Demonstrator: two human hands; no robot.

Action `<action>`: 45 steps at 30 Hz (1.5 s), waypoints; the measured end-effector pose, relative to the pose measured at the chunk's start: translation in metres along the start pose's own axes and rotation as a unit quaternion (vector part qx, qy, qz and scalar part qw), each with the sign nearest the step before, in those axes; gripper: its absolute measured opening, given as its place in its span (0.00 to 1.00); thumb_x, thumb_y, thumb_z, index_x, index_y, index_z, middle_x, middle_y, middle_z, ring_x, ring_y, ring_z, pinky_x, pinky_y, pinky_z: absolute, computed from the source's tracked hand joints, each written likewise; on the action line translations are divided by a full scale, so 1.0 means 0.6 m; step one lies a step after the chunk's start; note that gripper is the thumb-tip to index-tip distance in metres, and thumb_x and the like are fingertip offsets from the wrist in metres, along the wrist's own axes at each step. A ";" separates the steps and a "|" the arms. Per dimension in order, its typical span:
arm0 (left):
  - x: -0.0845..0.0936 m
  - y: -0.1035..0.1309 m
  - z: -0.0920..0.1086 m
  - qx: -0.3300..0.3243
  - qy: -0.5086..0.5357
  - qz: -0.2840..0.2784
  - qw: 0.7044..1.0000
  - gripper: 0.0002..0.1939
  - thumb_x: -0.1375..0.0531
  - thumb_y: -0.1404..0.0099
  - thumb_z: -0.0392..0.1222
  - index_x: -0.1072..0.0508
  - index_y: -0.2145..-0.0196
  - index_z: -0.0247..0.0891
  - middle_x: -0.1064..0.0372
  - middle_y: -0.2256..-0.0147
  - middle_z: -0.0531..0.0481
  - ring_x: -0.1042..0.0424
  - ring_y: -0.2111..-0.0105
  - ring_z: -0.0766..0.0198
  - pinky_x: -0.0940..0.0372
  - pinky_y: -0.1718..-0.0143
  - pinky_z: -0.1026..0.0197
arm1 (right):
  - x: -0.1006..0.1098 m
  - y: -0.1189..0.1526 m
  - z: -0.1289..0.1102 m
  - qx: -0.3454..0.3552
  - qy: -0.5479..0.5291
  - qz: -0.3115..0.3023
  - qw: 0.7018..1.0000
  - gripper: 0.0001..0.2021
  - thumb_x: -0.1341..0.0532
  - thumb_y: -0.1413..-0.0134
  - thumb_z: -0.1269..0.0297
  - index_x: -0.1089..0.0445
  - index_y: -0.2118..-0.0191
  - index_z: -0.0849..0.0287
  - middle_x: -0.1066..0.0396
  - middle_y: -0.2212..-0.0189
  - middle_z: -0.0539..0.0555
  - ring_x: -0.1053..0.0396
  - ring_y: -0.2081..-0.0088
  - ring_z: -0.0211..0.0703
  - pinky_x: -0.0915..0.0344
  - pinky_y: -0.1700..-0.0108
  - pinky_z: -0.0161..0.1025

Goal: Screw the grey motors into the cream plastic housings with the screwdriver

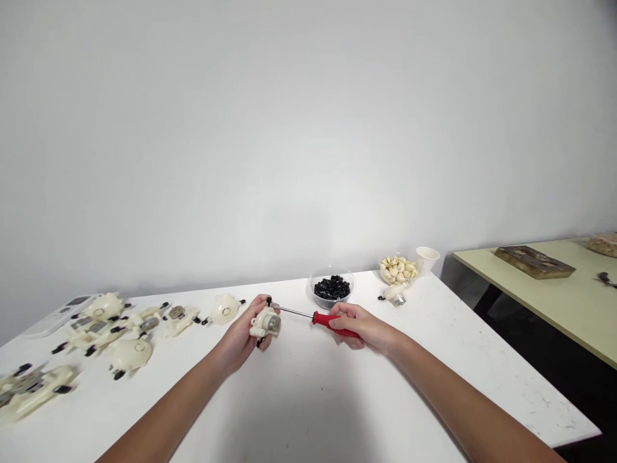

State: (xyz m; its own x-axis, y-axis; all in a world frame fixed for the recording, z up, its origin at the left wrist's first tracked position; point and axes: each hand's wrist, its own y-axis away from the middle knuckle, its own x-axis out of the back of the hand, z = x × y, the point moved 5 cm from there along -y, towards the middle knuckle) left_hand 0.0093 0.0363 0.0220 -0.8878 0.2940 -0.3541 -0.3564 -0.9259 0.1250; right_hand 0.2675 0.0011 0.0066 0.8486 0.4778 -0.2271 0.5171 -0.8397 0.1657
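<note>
At lower centre, the left hand [237, 339] curls around the part [261, 323], likely light, stiff, best edge-held; the right hand [367, 326] wraps the screwdriver [324, 319].

Screwdriver [322, 319] before bowl [331, 297], cup [427, 260] farther right, housings [134, 355] leftward on table [482, 360]

screwdriver handle [322, 319] red | casing [259, 325] cream | pieces [332, 288] black | tabletop [457, 341] white

Toward the left edge of the table [482, 360], the nearest pale housing [36, 400] is blurred and cut off. Whether the screwdriver [322, 319] meets the motor unit [263, 323] is too small to tell; that unit hides some of the left hand [241, 337].
</note>
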 end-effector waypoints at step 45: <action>0.026 -0.002 0.007 -0.033 0.028 0.041 0.998 0.14 0.38 0.35 0.36 0.28 0.51 0.42 0.34 0.42 0.42 0.28 0.49 0.51 0.31 0.71 0.60 | -0.007 0.017 -0.027 0.128 0.181 0.132 0.966 0.15 0.34 0.40 0.55 0.24 0.50 0.55 0.24 0.69 0.51 0.34 0.70 0.39 0.43 0.68 0.35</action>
State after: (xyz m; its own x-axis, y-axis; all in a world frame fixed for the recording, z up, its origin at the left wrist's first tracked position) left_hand -0.0056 0.0428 0.0200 -0.8946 0.2041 -0.3975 -0.2613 -0.9606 0.0947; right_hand 0.2708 -0.0052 0.0247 0.9545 0.2584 0.1490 0.2723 -0.9587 -0.0816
